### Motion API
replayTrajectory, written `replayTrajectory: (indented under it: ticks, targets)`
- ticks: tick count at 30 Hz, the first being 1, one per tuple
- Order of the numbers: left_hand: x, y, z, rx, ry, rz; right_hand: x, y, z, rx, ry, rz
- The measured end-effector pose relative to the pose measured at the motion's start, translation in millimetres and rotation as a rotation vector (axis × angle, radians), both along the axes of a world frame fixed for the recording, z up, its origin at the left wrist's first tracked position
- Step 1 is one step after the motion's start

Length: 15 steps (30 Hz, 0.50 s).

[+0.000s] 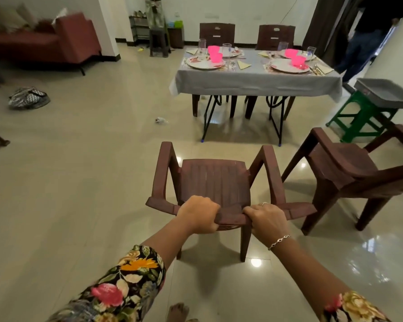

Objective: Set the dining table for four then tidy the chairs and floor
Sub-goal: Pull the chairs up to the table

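Bag: A zigzag bag [28, 98] lies on the floor [79, 182], far to my left. It looks soft and floppy. I cannot see inside it.
Scrap: A small crumpled scrap [161, 120] lies between the bag and the worktop [254, 82]. It looks very light.
My left hand: My left hand [199, 214] is clamped on the top edge of the chair [214, 177] back, with the fingers curled round it.
Chair: It stands right in front of me, well apart from the worktop, with its seat facing that way. It is brown plastic, so I think it is light and stiff. The top of the back is a good place to hold. The legs may scrape, so I should lift a bit.
My right hand: My right hand [265, 223] grips the same edge, just beside my left hand.
Worktop: Plates [205, 63], pink cups [215, 57] and glasses [226, 49] sit on the grey cloth. Glass breaks, so I must not bump it.
Cups and glasses: I cannot tell what is in them.
Other chair: The other chair [342, 168] stands to my right, turned sideways.
Grey tub: The grey tub [386, 94] rests on a green stool [358, 117]. I see nothing in it.
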State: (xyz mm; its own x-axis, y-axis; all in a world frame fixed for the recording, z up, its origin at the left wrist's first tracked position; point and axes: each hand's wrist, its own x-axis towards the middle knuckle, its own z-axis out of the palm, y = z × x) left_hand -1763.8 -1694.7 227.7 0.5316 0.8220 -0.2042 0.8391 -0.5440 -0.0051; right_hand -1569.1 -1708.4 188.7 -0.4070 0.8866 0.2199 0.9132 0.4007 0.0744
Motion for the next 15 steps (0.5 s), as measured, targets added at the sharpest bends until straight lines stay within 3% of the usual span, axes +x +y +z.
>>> replayTrajectory:
  ticks: [15]
  targets:
    - [-14,57,2,0.015,0.054,-0.029,-13,53,-3,0.094,0.017,0.045]
